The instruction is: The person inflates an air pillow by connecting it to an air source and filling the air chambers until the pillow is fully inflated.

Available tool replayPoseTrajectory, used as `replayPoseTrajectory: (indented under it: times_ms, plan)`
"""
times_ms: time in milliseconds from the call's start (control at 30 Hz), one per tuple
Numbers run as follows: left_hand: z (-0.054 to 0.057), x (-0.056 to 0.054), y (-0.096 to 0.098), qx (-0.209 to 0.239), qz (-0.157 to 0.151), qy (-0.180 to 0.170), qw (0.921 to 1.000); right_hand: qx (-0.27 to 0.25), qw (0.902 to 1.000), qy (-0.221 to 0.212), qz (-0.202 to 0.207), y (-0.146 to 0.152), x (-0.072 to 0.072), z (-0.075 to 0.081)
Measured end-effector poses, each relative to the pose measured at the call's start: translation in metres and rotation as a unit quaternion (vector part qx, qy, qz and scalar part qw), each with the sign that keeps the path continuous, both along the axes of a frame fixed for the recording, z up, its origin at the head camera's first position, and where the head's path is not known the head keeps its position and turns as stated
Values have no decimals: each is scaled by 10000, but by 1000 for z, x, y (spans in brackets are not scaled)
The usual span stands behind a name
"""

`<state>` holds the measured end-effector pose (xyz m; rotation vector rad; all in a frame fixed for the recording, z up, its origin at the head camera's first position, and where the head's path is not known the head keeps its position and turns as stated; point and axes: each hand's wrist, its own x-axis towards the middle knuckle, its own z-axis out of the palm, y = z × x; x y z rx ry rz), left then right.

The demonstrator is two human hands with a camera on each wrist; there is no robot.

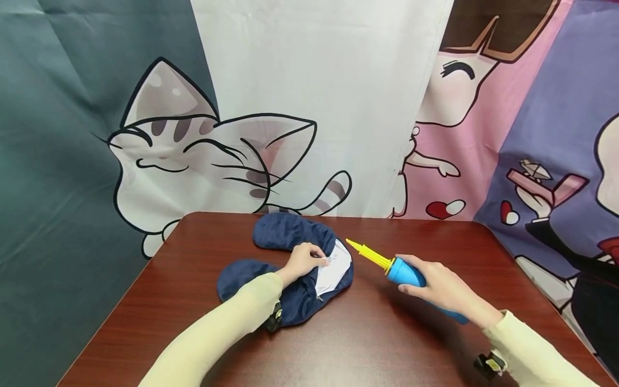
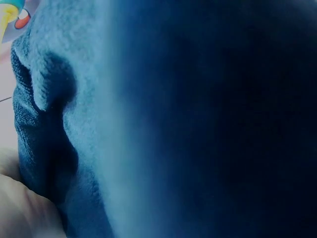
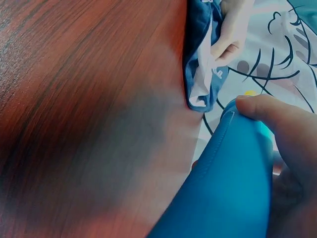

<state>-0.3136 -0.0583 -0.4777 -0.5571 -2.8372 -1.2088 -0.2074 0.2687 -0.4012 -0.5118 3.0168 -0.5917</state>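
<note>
A navy, plush, U-shaped neck pillow (image 1: 287, 230) lies on the table, its open end to the left. At its curved right end, a zipped opening shows a white inner lining (image 1: 338, 264). My left hand (image 1: 302, 260) reaches over the pillow and pinches the lining; what exactly sits between thumb and finger is too small to tell. My right hand (image 1: 442, 285) grips a blue hand air pump (image 1: 405, 273), held above the table. Its yellow nozzle (image 1: 373, 255) points up-left toward the lining, apart from it. Navy plush (image 2: 84, 109) fills most of the left wrist view.
The brown wooden table (image 1: 387, 349) reaches back to a printed cloth backdrop (image 1: 314, 64) with a cartoon cat. Small dark cameras are strapped on both wrists, one of them (image 1: 490, 364) by the right sleeve.
</note>
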Motion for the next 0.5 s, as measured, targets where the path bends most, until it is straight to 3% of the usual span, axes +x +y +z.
replayPoseTrajectory:
  times_ms: [500]
  plan:
    - [2, 2, 0, 68, 29, -244, 9997, 103, 9983, 1, 573, 2, -13, 3]
